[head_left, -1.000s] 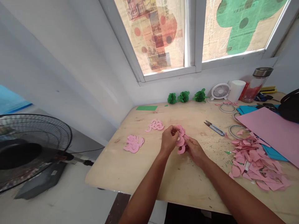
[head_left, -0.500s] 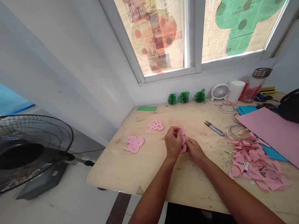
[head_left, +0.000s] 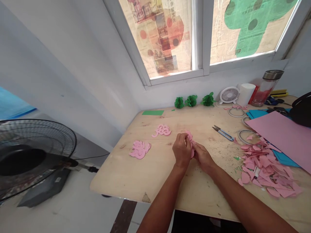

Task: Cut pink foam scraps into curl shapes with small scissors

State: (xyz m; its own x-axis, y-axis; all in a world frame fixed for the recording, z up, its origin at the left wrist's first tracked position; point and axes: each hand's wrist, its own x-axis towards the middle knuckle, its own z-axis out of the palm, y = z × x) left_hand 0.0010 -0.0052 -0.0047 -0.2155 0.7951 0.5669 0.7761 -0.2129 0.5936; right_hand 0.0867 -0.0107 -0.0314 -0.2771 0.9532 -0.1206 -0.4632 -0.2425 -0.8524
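A pink paper cutout (head_left: 189,134) with scalloped edges is held between both hands above the wooden table. My left hand (head_left: 182,149) has its fingers bent over the left side of the cutout and hides much of it. My right hand (head_left: 202,157) pinches the right edge. To the left lie a stack of pink cutouts (head_left: 140,149) and some curly pink pieces (head_left: 162,130). Blue-handled snips (head_left: 223,133) rest to the right of the hands.
Pink scraps (head_left: 264,171) heap at the right, beside a pink sheet (head_left: 282,136) over blue sheets. Green paper shapes (head_left: 191,101), a small white fan (head_left: 229,95) and a glass bottle (head_left: 264,89) line the back. A large black fan (head_left: 31,155) stands left.
My left hand has shifted slightly right and its fingers now cover more of the pink cutout. My right hand has hardly moved.
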